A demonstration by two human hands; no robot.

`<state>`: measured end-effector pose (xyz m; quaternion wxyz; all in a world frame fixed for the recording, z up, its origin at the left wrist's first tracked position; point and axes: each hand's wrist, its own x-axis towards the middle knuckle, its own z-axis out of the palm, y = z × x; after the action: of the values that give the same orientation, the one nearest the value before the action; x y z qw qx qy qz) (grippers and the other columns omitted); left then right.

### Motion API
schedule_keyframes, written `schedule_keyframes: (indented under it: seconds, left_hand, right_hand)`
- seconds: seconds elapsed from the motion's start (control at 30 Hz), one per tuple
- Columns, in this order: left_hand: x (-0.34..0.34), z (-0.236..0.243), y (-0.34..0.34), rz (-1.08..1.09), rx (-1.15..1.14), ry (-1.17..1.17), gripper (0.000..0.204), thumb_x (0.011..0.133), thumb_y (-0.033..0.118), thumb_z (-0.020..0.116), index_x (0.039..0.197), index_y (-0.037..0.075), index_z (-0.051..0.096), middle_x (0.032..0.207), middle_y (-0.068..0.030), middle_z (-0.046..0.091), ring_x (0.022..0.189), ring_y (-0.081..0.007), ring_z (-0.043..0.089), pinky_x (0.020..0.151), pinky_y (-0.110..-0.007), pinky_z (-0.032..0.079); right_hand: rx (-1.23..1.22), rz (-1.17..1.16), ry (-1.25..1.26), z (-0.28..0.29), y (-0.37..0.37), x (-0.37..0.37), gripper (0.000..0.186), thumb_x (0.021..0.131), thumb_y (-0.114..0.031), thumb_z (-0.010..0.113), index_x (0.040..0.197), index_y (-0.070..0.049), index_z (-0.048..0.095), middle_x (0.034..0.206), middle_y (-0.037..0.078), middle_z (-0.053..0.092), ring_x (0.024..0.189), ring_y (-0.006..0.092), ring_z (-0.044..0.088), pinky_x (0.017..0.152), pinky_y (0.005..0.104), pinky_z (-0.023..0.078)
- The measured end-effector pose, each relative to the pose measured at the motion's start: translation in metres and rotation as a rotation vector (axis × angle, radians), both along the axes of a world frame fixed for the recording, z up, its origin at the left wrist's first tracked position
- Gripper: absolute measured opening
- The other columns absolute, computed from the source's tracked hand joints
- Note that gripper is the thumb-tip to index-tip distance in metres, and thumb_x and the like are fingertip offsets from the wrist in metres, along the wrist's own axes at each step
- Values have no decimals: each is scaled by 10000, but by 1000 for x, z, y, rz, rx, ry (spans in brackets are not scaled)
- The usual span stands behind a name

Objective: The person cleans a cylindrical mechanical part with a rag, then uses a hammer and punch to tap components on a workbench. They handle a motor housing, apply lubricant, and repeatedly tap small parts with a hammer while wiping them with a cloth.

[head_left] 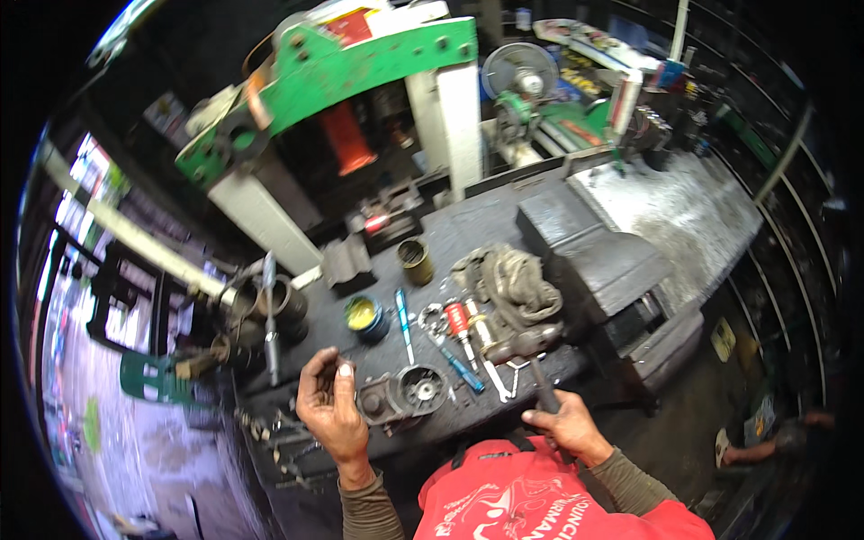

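My right hand (576, 426) grips a hammer (545, 389) by its handle, with the metal head raised over the bench's front edge. My left hand (335, 412) is held up beside a grey metal housing (382, 400), thumb and fingers bent together; whatever may be between the fingertips is too small to make out. The housing lies on the bench, and its round opening (423, 389) faces up. Behind it are a blue-handled tool (403, 317), a red-handled screwdriver (458, 319), a blue cylindrical tool (463, 369) and a wrench (497, 382).
On the dark workbench (459, 220) stand a tin of yellow grease (363, 314) and a brass-coloured cup (415, 261). A crumpled rag (513, 288) lies near a large vise (612, 270) at the right. A green press frame (378, 63) rises behind. Loose tools hang at the front left edge.
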<state>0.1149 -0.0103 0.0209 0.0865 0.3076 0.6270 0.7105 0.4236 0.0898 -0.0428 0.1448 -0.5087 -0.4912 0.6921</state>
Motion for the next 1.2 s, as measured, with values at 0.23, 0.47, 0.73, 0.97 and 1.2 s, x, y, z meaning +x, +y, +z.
schedule_keyframes:
  seconds: [0.23, 0.47, 0.73, 0.97, 1.2]
  left_hand:
    - [-16, -5, -55, 182, 0, -84, 232, 977, -17, 610, 1199, -73, 638, 976, -78, 685, 875, -115, 649, 827, -254, 538]
    - [-24, -19, -90, 274, -47, -98, 231, 973, -20, 602, 1194, -73, 641, 965, -84, 682, 862, -127, 657, 814, -262, 548]
    - [-41, -44, -92, 116, -192, -207, 208, 967, -26, 624, 1167, -71, 661, 976, -75, 691, 856, -113, 652, 770, -255, 545]
    - [-107, -45, 7, -540, -525, -127, 251, 961, 108, 714, 1157, -47, 711, 1041, -95, 737, 974, -146, 689, 872, -301, 558]
    - [-35, 22, 123, -879, -905, 1160, 276, 849, 122, 684, 1094, -3, 708, 1092, -179, 715, 1016, -357, 681, 897, -443, 542]
  right_hand:
    - [2, -45, 38, 12, 4, -8, 266, 913, -82, 777, 804, -66, 534, 577, -6, 508, 416, 82, 461, 377, 261, 360]
    - [15, -48, 7, 1, 10, -15, 246, 909, -99, 758, 832, -61, 528, 566, 14, 498, 393, 108, 450, 370, 280, 376]
    - [9, -81, -162, -18, 14, -16, 229, 901, -77, 760, 816, -58, 548, 589, 4, 515, 425, 97, 455, 384, 285, 382]
    - [-86, -58, -150, -26, 15, -11, 256, 896, -62, 758, 784, -66, 527, 569, 3, 506, 407, 97, 447, 374, 277, 373]
    - [-114, -126, -132, -34, 6, -1, 270, 898, -41, 762, 782, -75, 521, 562, -10, 508, 400, 86, 439, 378, 269, 353]
